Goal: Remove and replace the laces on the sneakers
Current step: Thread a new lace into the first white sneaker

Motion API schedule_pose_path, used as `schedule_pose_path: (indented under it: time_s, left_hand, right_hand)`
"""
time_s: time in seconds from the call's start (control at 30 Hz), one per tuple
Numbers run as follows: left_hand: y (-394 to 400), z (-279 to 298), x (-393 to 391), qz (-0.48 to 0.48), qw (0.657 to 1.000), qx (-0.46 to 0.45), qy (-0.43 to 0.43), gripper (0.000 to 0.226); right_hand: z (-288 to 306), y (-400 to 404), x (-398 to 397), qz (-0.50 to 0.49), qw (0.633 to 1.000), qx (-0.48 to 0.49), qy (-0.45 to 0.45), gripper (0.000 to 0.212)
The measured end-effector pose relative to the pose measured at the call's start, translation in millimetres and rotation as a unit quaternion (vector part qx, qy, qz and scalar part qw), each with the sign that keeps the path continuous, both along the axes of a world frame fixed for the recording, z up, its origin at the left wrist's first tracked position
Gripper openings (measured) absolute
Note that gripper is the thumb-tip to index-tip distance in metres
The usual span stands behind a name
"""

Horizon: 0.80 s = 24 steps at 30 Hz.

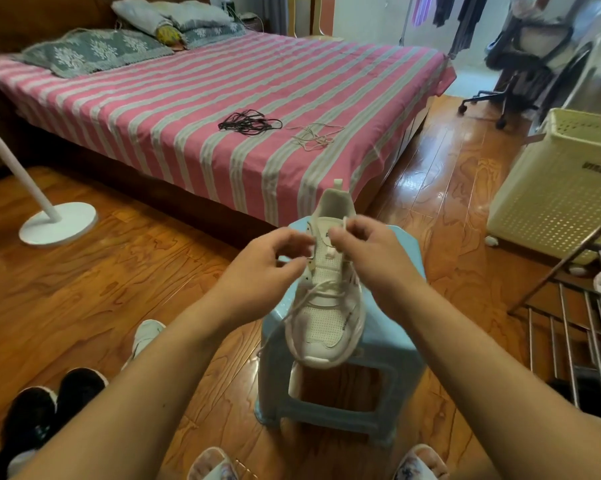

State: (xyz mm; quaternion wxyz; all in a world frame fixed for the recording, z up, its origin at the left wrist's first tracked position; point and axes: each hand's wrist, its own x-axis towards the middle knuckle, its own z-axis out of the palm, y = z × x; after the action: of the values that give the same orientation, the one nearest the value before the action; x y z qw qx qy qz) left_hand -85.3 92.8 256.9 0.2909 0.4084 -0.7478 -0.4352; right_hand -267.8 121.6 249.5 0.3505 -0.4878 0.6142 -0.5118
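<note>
I have the white sneaker [326,306] lying on the light blue stool [389,358], which stands on the wood floor just short of the striped bed [195,109]. The shoe's long axis runs straight away from me, toe toward my knees and overhanging the stool's near edge, heel and pull tab toward the bed.

My left hand [268,261] and right hand [368,251] meet over the upper eyelets, each with fingers curled and pinching the white lace [313,296]; the exact contact on the left is partly hidden, so I judge rather than see it.

To do this well, I should work one crossing at a time, feeding slack evenly, keeping the shoe from sliding off.

Black laces [249,123] and pale laces [314,135] lie on the bed.
</note>
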Motion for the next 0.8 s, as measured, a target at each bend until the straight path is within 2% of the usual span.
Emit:
schedule_pose_path:
  time_s: [0.07,0.17,0.27,0.33,0.43,0.47,0.5,0.57,0.63,0.7,0.73,0.8]
  left_hand:
    - [7,7,-12,-0.053,0.993,0.072,0.082,0.05]
    - [10,14,-22,-0.095,0.971,0.162,0.147,0.065]
    - [12,15,-20,-0.124,0.957,0.198,0.171,0.063]
    - [11,17,-12,-0.129,0.954,0.196,0.188,0.054]
    - [3,25,13,-0.047,0.951,0.188,0.24,0.034]
    - [-2,24,23,0.007,0.955,0.182,0.232,0.029]
    - [-6,21,32,0.067,0.962,0.175,0.198,0.024]
    - [-12,11,43,0.171,0.97,0.158,0.068,0.02]
    - [-10,6,45,0.205,0.971,0.121,-0.008,0.019]
    - [-5,12,35,0.169,0.979,0.111,0.028,0.024]
    - [-2,16,27,0.129,0.978,0.144,0.074,0.028]
    - [7,24,9,0.052,0.95,0.248,0.181,0.033]
  right_hand:
    - [21,-3,1,0.045,0.995,-0.017,-0.083,0.026]
    - [42,-5,-4,0.077,0.988,-0.026,-0.128,0.024]
    - [47,-8,-16,0.108,0.961,-0.018,-0.254,0.02]
    - [48,-10,-25,0.112,0.925,0.016,-0.362,0.022]
    - [45,-16,-48,0.06,0.851,0.038,-0.521,0.026]
    - [43,-18,-57,0.029,0.838,0.028,-0.544,0.028]
    - [41,-19,-65,-0.009,0.84,0.011,-0.542,0.028]
    - [42,-17,-76,-0.083,0.885,-0.038,-0.456,0.028]
    - [45,-12,-69,-0.083,0.943,-0.049,-0.318,0.027]
    - [47,-8,-43,-0.011,0.991,-0.016,-0.135,0.025]
    - [44,-5,-25,0.024,0.999,-0.01,-0.02,0.024]
    - [30,1,10,0.103,0.977,-0.025,0.187,0.025]
